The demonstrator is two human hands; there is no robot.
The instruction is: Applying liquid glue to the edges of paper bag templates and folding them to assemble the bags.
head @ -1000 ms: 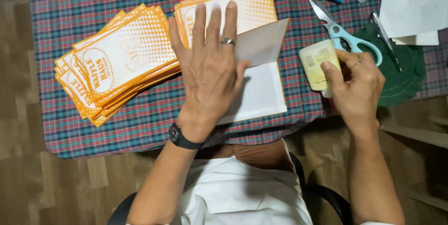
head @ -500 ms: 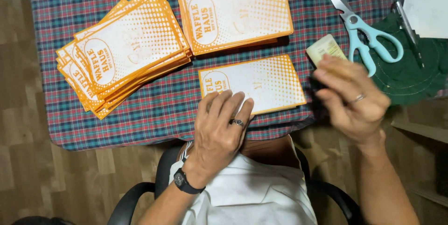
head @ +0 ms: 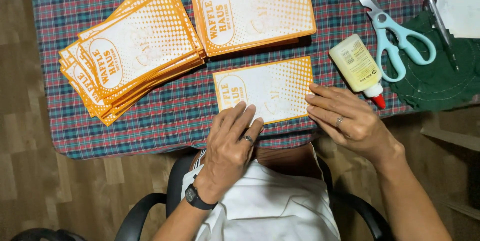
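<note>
A single orange and white printed paper bag point(head: 270, 88) lies flat on the plaid tablecloth point(head: 165, 106) near the front edge. My left hand point(head: 231, 143), with a ring and a black wristwatch, rests its fingertips on the bag's near left edge. My right hand point(head: 347, 118) touches the bag's right edge with spread fingers and holds nothing. A yellowish glue bottle with a red tip point(head: 356, 67) lies on the cloth just beyond my right hand.
A fanned pile of the same bags point(head: 132, 53) sits at the left, a neater stack point(head: 252, 11) at the back centre. Light blue scissors point(head: 392, 33), a dark green cloth point(head: 440, 73), a pen point(head: 440, 26) and white paper point(head: 460, 1) lie at the right. Wooden floor lies below.
The folded white sheet was turned printed side up and now lies flat. My right hand put down the glue bottle and moved onto the bag's right edge; my left slid to its near edge.
</note>
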